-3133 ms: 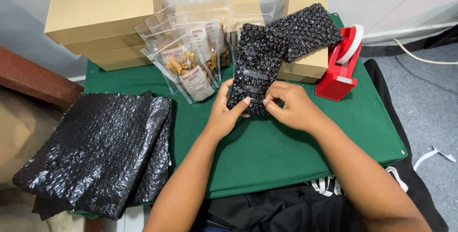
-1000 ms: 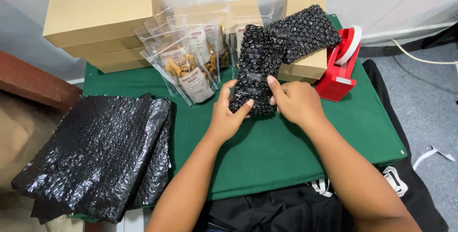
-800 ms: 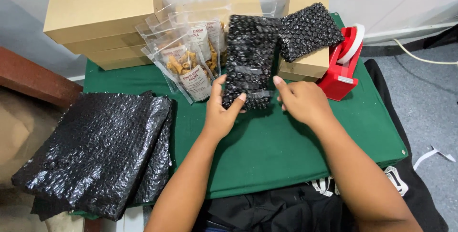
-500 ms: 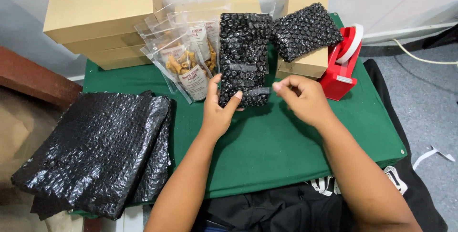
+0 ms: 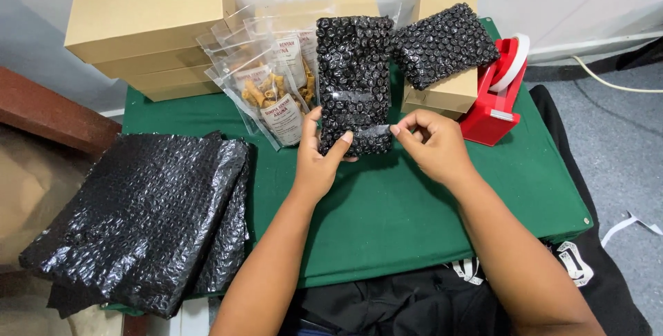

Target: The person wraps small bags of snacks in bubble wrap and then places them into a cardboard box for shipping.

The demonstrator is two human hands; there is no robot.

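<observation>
cardboard boxes (image 5: 148, 15), red tape dispenser (image 5: 492, 98)

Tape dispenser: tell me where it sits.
The red tape dispenser stands on the green table at far right, beside a cardboard box, just beyond the right hand.

Both forearms bare, no sleeves; hands (image 5: 373, 153) ungloved, no rings, no watch.

Black bubble-wrapped rectangular parcel (image 5: 354, 84), standing on end, upper centre of the frame.
Its glossy bubbled wrap is closed with two clear tape strips; its lower end rests on the green cloth.
</observation>
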